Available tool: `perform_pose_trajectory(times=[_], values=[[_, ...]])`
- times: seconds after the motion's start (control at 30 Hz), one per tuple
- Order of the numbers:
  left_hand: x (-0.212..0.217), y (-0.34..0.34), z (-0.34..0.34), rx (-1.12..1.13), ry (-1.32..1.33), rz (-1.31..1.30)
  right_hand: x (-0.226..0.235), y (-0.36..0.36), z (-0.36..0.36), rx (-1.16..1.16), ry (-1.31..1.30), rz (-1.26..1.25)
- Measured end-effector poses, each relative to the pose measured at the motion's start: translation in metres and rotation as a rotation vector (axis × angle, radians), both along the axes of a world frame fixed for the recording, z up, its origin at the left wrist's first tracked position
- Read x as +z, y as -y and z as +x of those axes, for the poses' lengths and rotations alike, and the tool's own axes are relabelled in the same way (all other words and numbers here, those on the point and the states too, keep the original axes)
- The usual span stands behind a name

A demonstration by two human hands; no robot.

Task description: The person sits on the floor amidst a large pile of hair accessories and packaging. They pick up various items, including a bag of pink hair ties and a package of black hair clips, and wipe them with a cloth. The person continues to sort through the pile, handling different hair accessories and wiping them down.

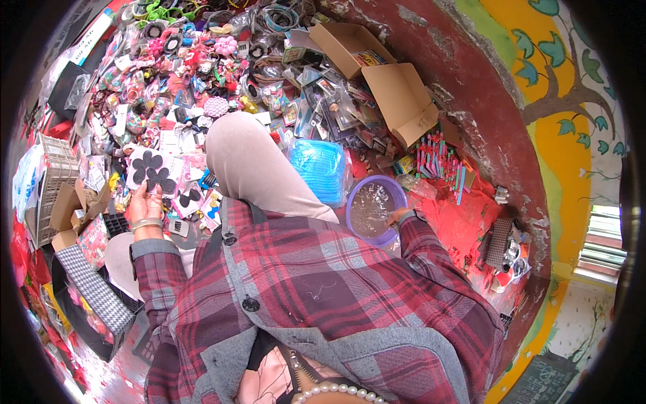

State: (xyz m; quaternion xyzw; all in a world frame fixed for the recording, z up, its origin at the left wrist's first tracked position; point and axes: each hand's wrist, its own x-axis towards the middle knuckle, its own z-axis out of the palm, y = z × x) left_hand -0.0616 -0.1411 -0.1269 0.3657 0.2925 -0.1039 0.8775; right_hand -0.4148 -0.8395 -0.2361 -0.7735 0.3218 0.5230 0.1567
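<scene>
My left hand (143, 205), with a bangle at the wrist, pinches the lower edge of a pale card (176, 168) bearing black flower shapes (159, 176). This card is held over a spread of small packaged accessories (192, 202). My right hand (398, 217) reaches over the near right rim of a purple basin (405, 195). Its fingers look bunched together, and whatever they hold is too small to make out. Many small, clear or shiny bits (372, 202) lie on the basin's bottom.
A heap of hair accessories and trinkets (182, 81) spreads ahead. Beyond my knee (249, 148) sits a plastic-wrapped blue pack (316, 168). An opened cardboard box (400, 101) stands by the red wall (464, 74). Colourful sticks (437, 161) lie right; a woven crate (57, 168) stands left.
</scene>
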Motion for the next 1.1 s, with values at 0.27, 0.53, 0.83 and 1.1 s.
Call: perform_pose_trajectory(times=[0.27, 0.53, 0.83, 1.1], values=[[-0.018, 0.028, -0.002, -0.028, -0.038, 0.017, 0.010, 0.053, -0.045, -0.860, 0.233, 0.001], [0.003, 0.009, -0.002, 0.022, -0.092, 0.167, -0.006, -0.001, -0.007, -1.502, 0.569, 0.139], [0.006, 0.013, -0.003, 0.025, -0.072, 0.126, -0.002, -0.009, 0.002, -1.229, 0.438, 0.212], [-0.010, -0.002, 0.000, -0.039, -0.040, 0.102, 0.029, -0.009, -0.001, -1.186, 0.527, 0.135]])
